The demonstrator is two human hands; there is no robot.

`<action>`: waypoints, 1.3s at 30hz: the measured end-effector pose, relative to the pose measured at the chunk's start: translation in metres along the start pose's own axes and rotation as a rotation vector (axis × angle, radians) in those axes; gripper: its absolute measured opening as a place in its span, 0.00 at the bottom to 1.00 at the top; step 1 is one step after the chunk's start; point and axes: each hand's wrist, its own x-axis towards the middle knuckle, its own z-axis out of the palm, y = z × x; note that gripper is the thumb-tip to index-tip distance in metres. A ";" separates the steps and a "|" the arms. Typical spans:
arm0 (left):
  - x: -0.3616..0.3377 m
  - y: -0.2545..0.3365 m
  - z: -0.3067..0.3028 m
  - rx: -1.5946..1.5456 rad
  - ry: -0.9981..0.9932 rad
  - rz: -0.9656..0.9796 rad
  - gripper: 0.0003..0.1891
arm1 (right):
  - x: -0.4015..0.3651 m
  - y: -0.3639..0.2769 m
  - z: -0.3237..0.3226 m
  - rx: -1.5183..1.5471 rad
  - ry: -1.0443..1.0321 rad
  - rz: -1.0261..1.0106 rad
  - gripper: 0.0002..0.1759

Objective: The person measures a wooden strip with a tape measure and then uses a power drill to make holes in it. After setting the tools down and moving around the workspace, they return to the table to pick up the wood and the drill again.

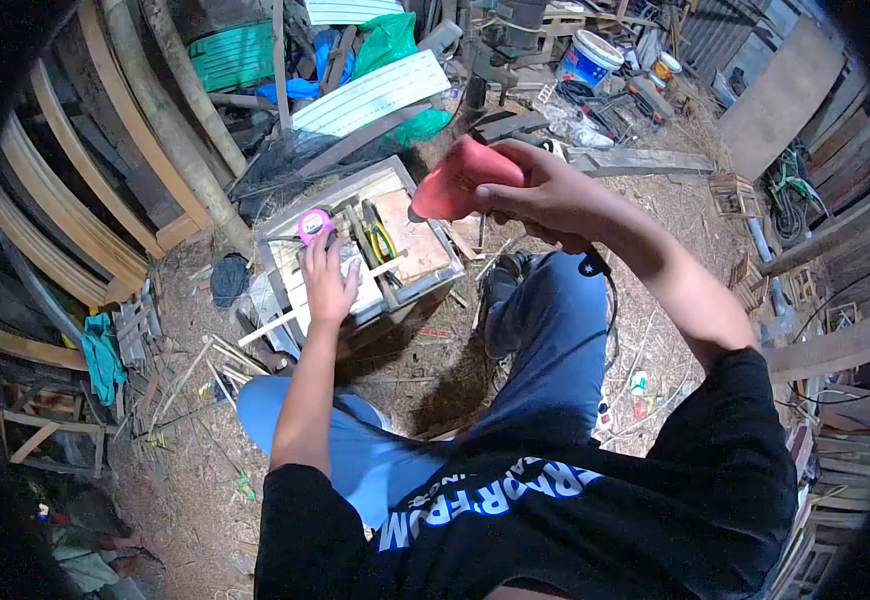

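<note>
One red tool (463,182) is being gripped by the right hand (545,195) near twelve o'clock; at nine, the left hand (328,285) is lying over a wooden stick (273,327), its hold unclear, near a pink tape measure (313,223).

In front of you stands a small, box-shaped wooden table (431,286). On it you have 1 round pink tape measure (312,224), yellow-and-black-handled pliers (380,240), a flat brown wooden board (420,245) and a thin, pale wooden strip (275,325) overhanging its edge.
</note>
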 end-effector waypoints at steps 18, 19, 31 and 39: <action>0.028 0.074 -0.061 -0.039 -0.057 0.165 0.14 | -0.061 0.052 -0.033 0.367 0.171 -0.088 0.35; 0.035 0.080 -0.067 -0.047 -0.029 0.189 0.14 | -0.063 0.052 -0.034 0.357 0.190 -0.117 0.35; 0.110 0.126 -0.118 -0.004 0.123 0.309 0.13 | -0.087 0.076 -0.046 0.435 0.321 -0.328 0.46; 0.135 0.150 -0.131 -0.077 0.256 0.346 0.12 | -0.098 0.089 -0.030 0.341 0.337 -0.616 0.50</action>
